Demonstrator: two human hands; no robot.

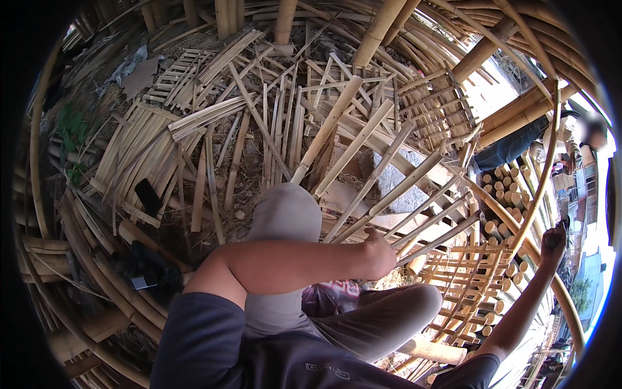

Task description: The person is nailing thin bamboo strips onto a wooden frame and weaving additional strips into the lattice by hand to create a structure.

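My left hand [376, 255] reaches across my bent leg, its fingers curled. Bamboo slats [424, 207] fan out beyond and beside it. The end of the lowest slat [440, 240] meets the hand; whether it is gripped is hidden. My right arm stretches far out to the right. Its hand [554, 240] is closed, raised beside a curved bamboo pole [543, 181]. A small dark thing [565, 224] shows at its fingers, too small to name. Below the slats lies a pale grey stone block [403, 185].
Woven bamboo panels [139, 152] and loose strips cover the ground. A bamboo lattice [463, 279] stands by cut bamboo lengths [508, 191] at right. A dark phone-like object [149, 197] lies at left. Thick poles [379, 32] rise at the back. Another person [518, 146] is at right.
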